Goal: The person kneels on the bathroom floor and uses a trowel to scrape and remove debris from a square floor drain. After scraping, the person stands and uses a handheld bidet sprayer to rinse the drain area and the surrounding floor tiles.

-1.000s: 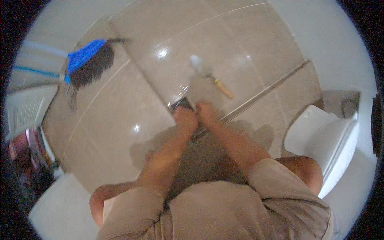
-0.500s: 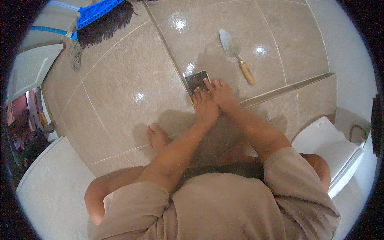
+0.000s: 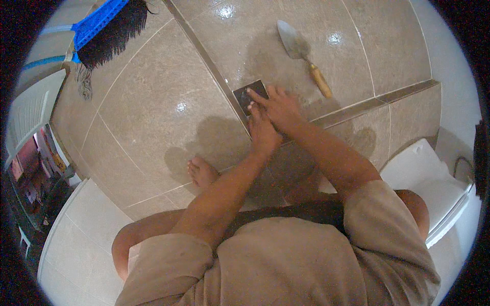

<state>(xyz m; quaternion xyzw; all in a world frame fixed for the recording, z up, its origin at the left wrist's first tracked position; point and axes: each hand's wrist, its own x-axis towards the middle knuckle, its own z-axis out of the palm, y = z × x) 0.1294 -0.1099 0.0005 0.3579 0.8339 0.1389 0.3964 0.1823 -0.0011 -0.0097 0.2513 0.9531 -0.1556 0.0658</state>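
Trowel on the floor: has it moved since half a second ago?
No: against the pale grout line to its right, the trowel shows no clear shift either way; the view moved.

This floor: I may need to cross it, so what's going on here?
A person leans over a small dark square amid the floor tiles. The left hand is at its near edge; the right hand reaches partly over it. A trowel lies unheld beyond the right hand; a blue broom is at upper left.

Open floor [image 3: 138, 112] beside left grip [image 3: 263, 128], trowel [image 3: 313, 69] blocking front-right
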